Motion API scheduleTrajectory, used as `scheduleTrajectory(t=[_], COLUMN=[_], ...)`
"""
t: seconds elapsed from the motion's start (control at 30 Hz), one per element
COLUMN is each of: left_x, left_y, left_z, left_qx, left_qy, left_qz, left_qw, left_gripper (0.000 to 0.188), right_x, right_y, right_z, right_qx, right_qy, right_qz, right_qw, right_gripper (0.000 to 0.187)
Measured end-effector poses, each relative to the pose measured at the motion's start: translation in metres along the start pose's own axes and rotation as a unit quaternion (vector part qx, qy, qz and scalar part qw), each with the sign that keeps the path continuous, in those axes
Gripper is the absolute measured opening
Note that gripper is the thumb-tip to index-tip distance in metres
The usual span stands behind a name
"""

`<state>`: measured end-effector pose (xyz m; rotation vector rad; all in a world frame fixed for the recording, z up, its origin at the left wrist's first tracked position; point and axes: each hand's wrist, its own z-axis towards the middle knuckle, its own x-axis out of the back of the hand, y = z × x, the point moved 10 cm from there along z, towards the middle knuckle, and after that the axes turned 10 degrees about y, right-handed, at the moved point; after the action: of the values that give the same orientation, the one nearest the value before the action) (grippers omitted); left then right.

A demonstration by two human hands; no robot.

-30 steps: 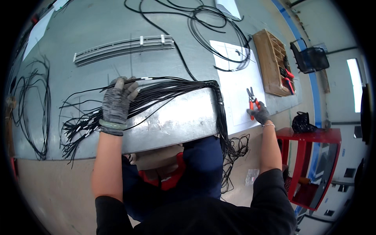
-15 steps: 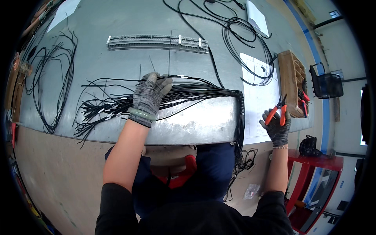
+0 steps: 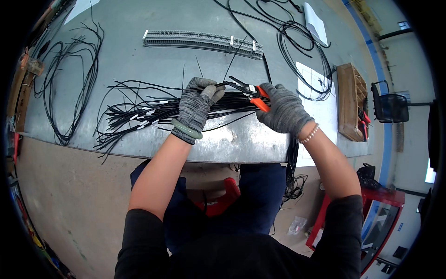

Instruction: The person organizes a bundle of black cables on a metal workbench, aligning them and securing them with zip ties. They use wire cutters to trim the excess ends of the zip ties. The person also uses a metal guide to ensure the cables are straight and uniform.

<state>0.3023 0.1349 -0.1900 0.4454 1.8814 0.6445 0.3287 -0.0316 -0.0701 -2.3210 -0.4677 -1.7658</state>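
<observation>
A bundle of thin black wires (image 3: 155,110) with white sleeves lies across the metal table, several thin black strips sticking up from it. My left hand (image 3: 199,103), in a grey glove, is closed on some of these black wires at the bundle's far edge. In my right hand (image 3: 284,109), also gloved, are orange-handled pliers (image 3: 253,93). Their dark jaws point left, near my left fingertips and the foot of a tilted thin black strip (image 3: 235,56). Whether the jaws touch the strip I cannot tell.
Beyond the bundle lies a long grey terminal block strip (image 3: 200,39). Coiled black cable (image 3: 283,44) and a printed sheet (image 3: 320,111) are on the right, beside a wooden tray (image 3: 349,102) with tools. Loose wires (image 3: 69,93) lie at left; a red cabinet (image 3: 385,197) stands at lower right.
My right hand has swung in from the right with the pliers, bringing them beside my left fingertips. My left fingers have closed more on the wires. The whole view has shifted slightly.
</observation>
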Motion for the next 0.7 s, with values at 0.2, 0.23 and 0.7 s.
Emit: scheduleTrajectory(t=[0.2,0.23,0.7], left_x=[0.0,-0.001,0.004], left_y=[0.01,0.011,0.01], left_z=[-0.002,-0.003,-0.019], left_qx=[-0.073,-0.073,0.115], left_qy=[0.01,0.015,0.075], left_qz=[0.061,0.072,0.176], left_qw=[0.995,0.995,0.975], left_gripper=[0.007,0.007,0.031], right_x=[0.0,0.001,-0.005], right_y=[-0.014,-0.015,-0.014], right_z=[0.006,0.007,0.004], right_qx=[0.026,0.031,0.019], right_qy=[-0.03,-0.027,-0.001], right_qz=[-0.017,-0.019,0.023], right_qw=[0.999,0.999,1.0], right_gripper=[0.059,0.058,0.059])
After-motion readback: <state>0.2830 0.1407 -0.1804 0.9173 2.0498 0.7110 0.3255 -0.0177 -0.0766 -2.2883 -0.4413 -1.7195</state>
